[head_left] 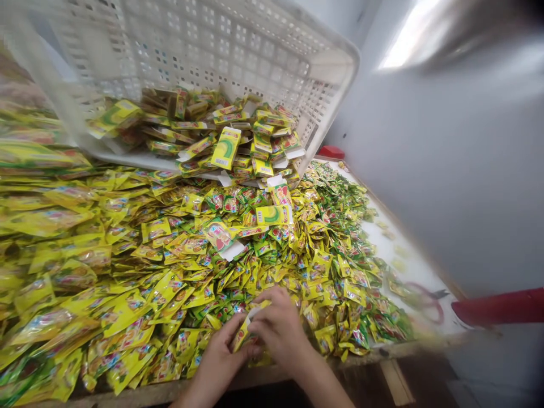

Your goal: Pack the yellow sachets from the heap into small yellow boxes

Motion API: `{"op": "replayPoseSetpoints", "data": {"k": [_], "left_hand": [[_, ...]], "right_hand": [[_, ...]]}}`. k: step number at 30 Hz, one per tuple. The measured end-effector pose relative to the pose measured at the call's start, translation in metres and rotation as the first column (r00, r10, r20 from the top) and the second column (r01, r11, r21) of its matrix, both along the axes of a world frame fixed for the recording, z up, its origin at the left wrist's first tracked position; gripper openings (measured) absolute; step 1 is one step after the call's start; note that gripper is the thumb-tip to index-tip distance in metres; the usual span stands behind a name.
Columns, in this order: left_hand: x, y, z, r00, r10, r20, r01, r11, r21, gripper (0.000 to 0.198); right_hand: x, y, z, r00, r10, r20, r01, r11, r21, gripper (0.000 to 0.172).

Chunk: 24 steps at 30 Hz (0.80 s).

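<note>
Near the table's front edge, my left hand (223, 347) is closed around a small yellow carton (242, 334), which is tilted. My right hand (278, 327) bends over the carton's upper end, its fingers pressed together at a white flap (254, 311). Whether a packet is also between those fingers is hidden. Around both hands lies a deep spread of small yellow and green foil packets (178, 294). Just beyond them, several loose cartons (272, 215) with white flaps rest on the packets.
A white perforated plastic crate (272, 34) lies tipped on its side at the back, with many yellow cartons (225, 147) spilling from its mouth. Blurred red-handled scissors (433, 300) and a red object (497, 309) are at right. A grey wall (446, 170) borders the table.
</note>
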<state>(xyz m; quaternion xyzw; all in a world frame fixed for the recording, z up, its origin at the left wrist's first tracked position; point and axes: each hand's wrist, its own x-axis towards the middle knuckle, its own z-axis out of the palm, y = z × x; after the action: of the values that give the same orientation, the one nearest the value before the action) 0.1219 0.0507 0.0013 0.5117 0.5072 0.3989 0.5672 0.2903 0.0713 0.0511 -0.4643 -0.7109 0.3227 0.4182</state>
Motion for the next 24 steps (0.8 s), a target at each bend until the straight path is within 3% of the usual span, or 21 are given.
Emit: {"op": "replayPoseSetpoints", "data": {"k": [4,9,12,14,16,18,22,24], "left_hand": [[-0.003,-0.003,-0.001,0.999,0.036,0.032,-0.035,0.999,-0.037,0.053],[0.003,-0.006,-0.004,0.999,0.006,-0.039,-0.003,0.998,0.064,0.058],[0.004,-0.004,-0.001,0.997,-0.001,-0.076,0.011,0.993,0.121,0.053],[0.0,-0.002,0.002,0.999,-0.036,-0.033,0.039,0.997,0.072,0.051],[-0.005,-0.001,0.003,0.998,-0.059,0.017,0.059,0.998,-0.001,0.051],[-0.011,-0.002,0.004,0.998,-0.051,0.021,0.052,0.998,-0.039,0.05],[-0.016,-0.003,0.004,0.995,-0.097,0.01,0.096,0.995,0.03,0.04],[-0.016,-0.003,0.004,0.996,-0.076,0.042,0.075,0.997,0.022,0.037]], "right_hand": [[-0.004,-0.012,-0.004,0.995,-0.05,-0.092,0.046,0.998,-0.043,0.024],[-0.019,-0.013,0.001,0.948,-0.242,-0.205,0.252,0.968,0.02,0.013],[-0.027,-0.013,-0.001,0.907,-0.335,-0.257,0.321,0.942,-0.097,0.011],[-0.029,-0.015,-0.007,0.893,-0.367,-0.261,0.331,0.928,-0.174,0.01],[-0.027,-0.018,-0.013,0.909,-0.348,-0.23,0.309,0.932,-0.188,0.009],[-0.023,-0.021,-0.016,0.955,-0.251,-0.159,0.229,0.963,-0.144,0.011],[-0.012,-0.024,-0.008,0.997,-0.072,0.002,0.072,0.997,-0.024,0.009],[-0.011,-0.025,-0.002,0.996,-0.054,0.074,0.052,0.998,0.038,0.024]]}}
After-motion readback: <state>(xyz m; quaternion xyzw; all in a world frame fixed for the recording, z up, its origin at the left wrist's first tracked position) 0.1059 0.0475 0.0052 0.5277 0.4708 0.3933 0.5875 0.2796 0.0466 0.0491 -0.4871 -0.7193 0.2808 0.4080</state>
